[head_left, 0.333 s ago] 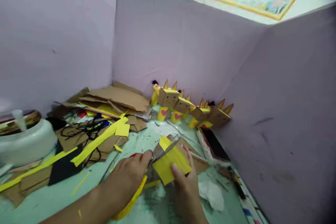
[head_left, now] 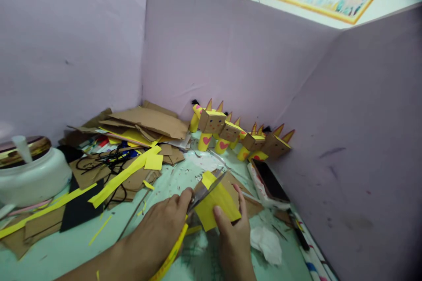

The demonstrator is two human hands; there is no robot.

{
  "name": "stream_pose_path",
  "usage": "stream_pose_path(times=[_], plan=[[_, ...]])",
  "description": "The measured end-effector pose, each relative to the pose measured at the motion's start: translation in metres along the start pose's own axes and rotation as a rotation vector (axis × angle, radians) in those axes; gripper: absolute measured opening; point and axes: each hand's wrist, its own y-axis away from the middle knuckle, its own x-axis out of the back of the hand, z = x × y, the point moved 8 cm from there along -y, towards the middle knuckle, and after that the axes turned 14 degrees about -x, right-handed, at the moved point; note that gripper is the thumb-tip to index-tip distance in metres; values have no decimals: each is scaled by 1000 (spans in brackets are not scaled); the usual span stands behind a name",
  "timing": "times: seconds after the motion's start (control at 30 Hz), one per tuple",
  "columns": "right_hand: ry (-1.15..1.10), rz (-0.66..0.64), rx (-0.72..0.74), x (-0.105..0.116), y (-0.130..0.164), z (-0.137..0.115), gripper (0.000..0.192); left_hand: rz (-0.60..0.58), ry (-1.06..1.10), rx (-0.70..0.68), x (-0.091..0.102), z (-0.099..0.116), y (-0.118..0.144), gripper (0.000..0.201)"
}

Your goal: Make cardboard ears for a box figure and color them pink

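My left hand (head_left: pixel 158 232) grips a pair of scissors (head_left: pixel 204 189) whose blades lie across a yellow paper piece (head_left: pixel 218 205). My right hand (head_left: pixel 232 232) pinches that yellow paper at its lower right, thumb on top. A long yellow strip (head_left: pixel 171 252) curls down below my left hand. Both hands hover low over the pale green table (head_left: pixel 66 246).
A row of small cardboard-and-yellow box figures (head_left: pixel 231 134) stands at the back corner. Cardboard scraps (head_left: pixel 148 123), yellow strips (head_left: pixel 121 178) and black cord (head_left: pixel 108 162) pile at left. A white round container (head_left: pixel 29 175) sits far left. A phone (head_left: pixel 268 180) and crumpled tissue (head_left: pixel 267 241) lie right. Purple partition walls enclose the table.
The scissors have advanced a little along the yellow paper, and the yellow strip hangs lower under my left hand. The view has shifted slightly.
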Motion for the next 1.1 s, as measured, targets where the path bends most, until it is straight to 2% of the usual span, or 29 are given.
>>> stream_pose_path(times=[0.1,0.27,0.4,0.57,0.87,1.1], plan=[[53,42,-56,-1,3,-1,87,23,25,5,3,1,0,35],[35,50,-64,-4,9,-3,87,-90,-44,56,5,4,0,46],[38,27,-74,-6,9,-2,87,-123,-55,43,5,6,-1,48],[19,4,-82,-7,6,-4,89,-85,-43,13,6,4,-1,47],[21,-2,-101,-6,6,-5,90,-97,-42,13,7,3,0,56],[3,-15,-116,-6,5,-7,94,-73,-42,-28,2,-2,-1,52]])
